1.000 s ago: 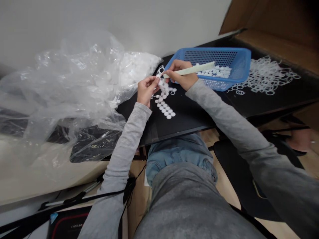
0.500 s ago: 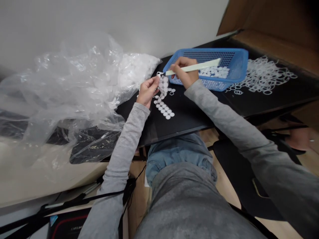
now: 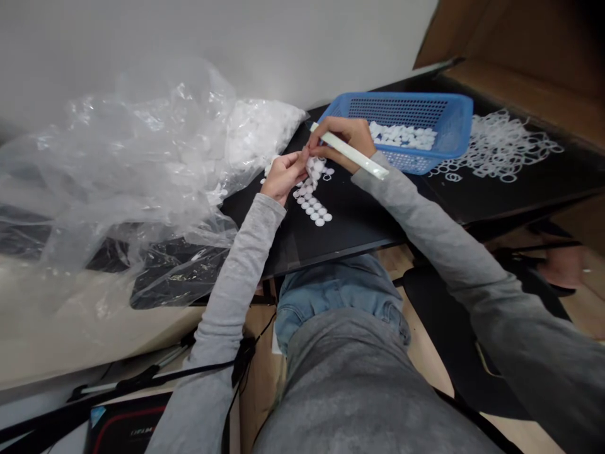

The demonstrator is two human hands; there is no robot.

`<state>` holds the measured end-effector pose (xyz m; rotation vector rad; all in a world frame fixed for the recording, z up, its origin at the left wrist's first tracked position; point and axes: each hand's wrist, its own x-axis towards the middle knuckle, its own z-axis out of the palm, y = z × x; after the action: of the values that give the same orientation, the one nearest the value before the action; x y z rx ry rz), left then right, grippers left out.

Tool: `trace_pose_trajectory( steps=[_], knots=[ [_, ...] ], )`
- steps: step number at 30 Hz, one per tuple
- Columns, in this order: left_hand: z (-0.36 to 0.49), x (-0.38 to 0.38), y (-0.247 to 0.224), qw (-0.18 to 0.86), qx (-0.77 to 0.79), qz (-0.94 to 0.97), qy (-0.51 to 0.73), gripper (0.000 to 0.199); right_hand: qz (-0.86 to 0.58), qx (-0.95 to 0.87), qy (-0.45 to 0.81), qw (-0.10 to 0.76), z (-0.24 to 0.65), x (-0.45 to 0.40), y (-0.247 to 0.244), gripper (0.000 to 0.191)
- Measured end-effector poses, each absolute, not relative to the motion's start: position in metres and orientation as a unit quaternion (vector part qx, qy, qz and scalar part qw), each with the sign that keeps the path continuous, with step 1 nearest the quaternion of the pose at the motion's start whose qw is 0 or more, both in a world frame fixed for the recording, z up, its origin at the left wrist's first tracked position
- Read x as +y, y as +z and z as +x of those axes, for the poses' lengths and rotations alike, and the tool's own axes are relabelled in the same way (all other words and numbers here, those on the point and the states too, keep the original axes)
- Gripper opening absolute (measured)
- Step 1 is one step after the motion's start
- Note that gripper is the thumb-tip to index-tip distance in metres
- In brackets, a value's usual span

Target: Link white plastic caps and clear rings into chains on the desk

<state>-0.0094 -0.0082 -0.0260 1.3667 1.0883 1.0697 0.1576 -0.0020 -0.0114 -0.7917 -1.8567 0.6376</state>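
My left hand (image 3: pixel 283 178) is closed, its thumb and fingers pinching the upper end of a strip of white plastic discs (image 3: pixel 315 208). The strip hangs from the fingertips and trails onto the black table (image 3: pixel 359 217), where its lower part lies flat in rows. My right hand (image 3: pixel 348 133) has its fingertips against those of my left. Across its fingers rests a slim pale green tool (image 3: pixel 352 153) with a thin dark tip, its back end pointing toward my right sleeve. What exactly the touching fingertips pinch is hidden.
A blue perforated basket (image 3: pixel 460 123) with loose white discs stands behind my right hand. Right of it lies a heap of white rings (image 3: pixel 508 146), with a cardboard box (image 3: pixel 520 79) behind. A large clear plastic bag (image 3: pixel 142 170) with white pieces covers the left side.
My right hand has brought its fingertips to my left hand's fingertips. The pale green tool has swung: its tip points up and away, its back end down toward my sleeve.
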Motion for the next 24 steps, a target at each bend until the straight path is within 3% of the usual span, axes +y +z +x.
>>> trace_pose_trajectory(
  steps=[3, 9, 13, 17, 20, 24],
  knots=[
    [-0.006, -0.012, -0.025, 0.523, 0.431, 0.588, 0.441, 0.021, -0.328, -0.742, 0.261, 0.524, 0.157, 0.001, -0.012, 0.009],
    [-0.008, -0.009, -0.029, 0.481, 0.433, 0.615, 0.45, 0.022, -0.368, -0.612, 0.2, 0.671, 0.184, 0.02, -0.012, 0.022],
    [-0.012, -0.005, -0.033, 0.48, 0.458, 0.586, 0.465, 0.02, -0.383, -0.61, 0.168, 0.673, 0.215, 0.031, -0.006, 0.02],
    [-0.015, -0.003, -0.033, 0.475, 0.488, 0.542, 0.492, 0.019, -0.329, -0.531, 0.311, 0.716, 0.196, 0.033, -0.002, 0.014],
    [-0.017, -0.002, -0.033, 0.457, 0.497, 0.531, 0.512, 0.021, -0.289, -0.502, 0.466, 0.669, 0.169, 0.027, -0.005, 0.018],
    [-0.017, 0.0, -0.032, 0.431, 0.506, 0.52, 0.536, 0.021, -0.333, -0.547, 0.53, 0.557, 0.155, 0.02, -0.014, 0.016]
  ],
)
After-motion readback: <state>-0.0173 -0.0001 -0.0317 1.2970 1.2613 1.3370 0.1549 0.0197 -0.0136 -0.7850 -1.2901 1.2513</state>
